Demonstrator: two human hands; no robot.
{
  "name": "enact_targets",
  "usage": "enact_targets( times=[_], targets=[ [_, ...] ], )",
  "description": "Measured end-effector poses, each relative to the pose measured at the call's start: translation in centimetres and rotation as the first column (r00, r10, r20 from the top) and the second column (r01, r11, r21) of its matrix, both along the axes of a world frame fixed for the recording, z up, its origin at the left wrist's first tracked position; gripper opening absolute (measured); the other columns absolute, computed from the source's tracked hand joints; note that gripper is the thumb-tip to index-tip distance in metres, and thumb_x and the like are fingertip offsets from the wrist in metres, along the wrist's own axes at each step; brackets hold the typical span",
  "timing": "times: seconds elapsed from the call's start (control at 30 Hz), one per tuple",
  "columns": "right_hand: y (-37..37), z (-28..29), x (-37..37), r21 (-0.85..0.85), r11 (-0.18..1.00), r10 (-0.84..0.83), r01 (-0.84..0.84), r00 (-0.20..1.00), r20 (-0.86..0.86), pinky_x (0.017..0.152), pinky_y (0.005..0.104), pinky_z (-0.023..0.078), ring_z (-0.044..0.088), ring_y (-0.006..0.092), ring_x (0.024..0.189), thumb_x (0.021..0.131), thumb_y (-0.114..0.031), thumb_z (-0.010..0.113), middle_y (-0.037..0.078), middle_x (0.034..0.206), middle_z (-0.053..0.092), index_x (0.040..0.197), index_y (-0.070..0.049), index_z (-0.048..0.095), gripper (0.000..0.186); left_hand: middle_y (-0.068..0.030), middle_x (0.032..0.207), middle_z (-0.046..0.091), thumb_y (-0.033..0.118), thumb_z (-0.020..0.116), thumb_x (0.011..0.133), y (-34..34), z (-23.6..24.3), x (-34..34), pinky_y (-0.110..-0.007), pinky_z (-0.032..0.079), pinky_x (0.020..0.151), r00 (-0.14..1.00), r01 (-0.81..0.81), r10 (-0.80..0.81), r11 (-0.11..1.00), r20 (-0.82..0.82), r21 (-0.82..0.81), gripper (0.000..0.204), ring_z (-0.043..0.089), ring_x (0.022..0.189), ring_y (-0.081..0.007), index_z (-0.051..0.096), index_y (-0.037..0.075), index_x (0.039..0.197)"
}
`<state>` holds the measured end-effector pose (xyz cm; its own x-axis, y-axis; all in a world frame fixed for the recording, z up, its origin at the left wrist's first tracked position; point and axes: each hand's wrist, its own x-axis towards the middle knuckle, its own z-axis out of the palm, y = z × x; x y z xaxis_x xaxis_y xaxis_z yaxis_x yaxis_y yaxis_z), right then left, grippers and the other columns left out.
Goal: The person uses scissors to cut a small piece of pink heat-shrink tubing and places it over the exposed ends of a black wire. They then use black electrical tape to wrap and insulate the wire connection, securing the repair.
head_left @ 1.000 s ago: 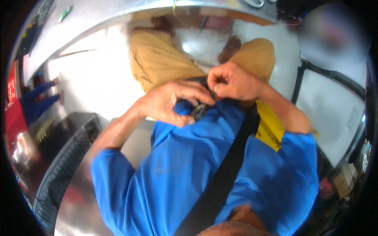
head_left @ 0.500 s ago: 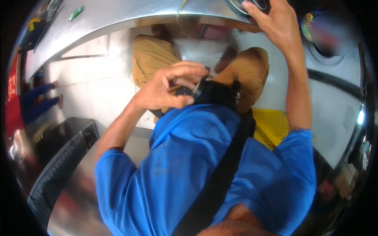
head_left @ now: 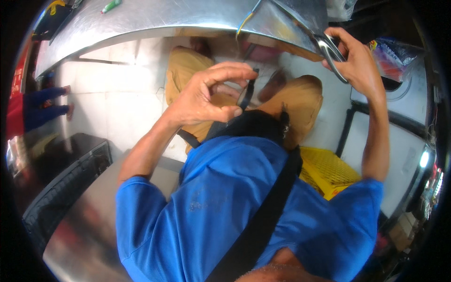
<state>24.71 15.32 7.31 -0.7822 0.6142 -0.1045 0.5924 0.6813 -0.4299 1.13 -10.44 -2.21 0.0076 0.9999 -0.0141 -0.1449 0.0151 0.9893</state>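
My left hand (head_left: pixel 204 94) is closed in a pinch on a small black band-like piece (head_left: pixel 248 91), held above the black pouch (head_left: pixel 253 123) at my waist. My right hand (head_left: pixel 354 66) grips silver-and-black scissors (head_left: pixel 331 54) at the right edge of the steel table (head_left: pixel 183 19); their far end reaches over the tabletop. A thin yellow and blue cord (head_left: pixel 246 19) hangs at the table's front edge. A green tube (head_left: pixel 111 5) lies farther left on the table.
A yellow plastic crate (head_left: pixel 324 167) is by my right hip. White panels and a plastic bag (head_left: pixel 394 58) of colourful items stand at right. A person's blue-clad legs (head_left: pixel 44 105) show at far left. A dark ridged object (head_left: pixel 56 188) is at lower left.
My right hand left my waist, reached up to the table and now holds the scissors, shifted right and down. My left hand has moved slightly up and right with the black piece.
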Motion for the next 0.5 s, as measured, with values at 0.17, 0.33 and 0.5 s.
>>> enact_targets(
  times=[0.17,0.33,0.5],
  targets=[
    [-3.3,-0.1,3.6,-0.408,0.911,-0.044,-0.051,0.974,-0.221,0.063,0.0240,0.037,0.049,0.0060,0.071,0.067,-0.031,0.095,-0.009,0.075,0.044,0.124,-0.008,0.064,0.069,-0.0120,0.142,0.052,0.005,0.079,0.070,0.5,0.6,-1.1,-0.039,0.054,0.107,0.994,-0.061,0.068,0.995,-0.082,0.085,0.069,0.058,0.123,-0.0212,0.062,0.002,0.137],
    [-6.9,-0.8,4.6,-0.724,0.690,-0.024,0.020,1.000,0.005,0.063,0.0219,0.039,0.050,0.0041,0.070,0.063,-0.029,0.100,-0.009,0.078,0.052,0.124,-0.008,0.066,0.073,-0.0125,0.143,0.052,0.009,0.082,0.069,0.8,0.5,-1.0,-0.039,0.055,0.106,0.993,-0.047,0.058,0.993,-0.104,0.111,0.071,0.058,0.124,-0.0217,0.063,0.004,0.137],
    [-7.1,-0.8,3.9,-0.753,0.651,-0.025,0.096,0.994,0.105,0.063,0.0217,0.039,0.051,0.0035,0.069,0.064,-0.028,0.099,-0.008,0.077,0.055,0.123,-0.007,0.067,0.070,-0.0125,0.145,0.051,0.011,0.083,0.068,0.5,0.1,-0.7,-0.039,0.055,0.106,0.993,-0.041,0.055,0.990,-0.105,0.134,0.072,0.058,0.125,-0.0229,0.063,0.006,0.137]
  ],
)
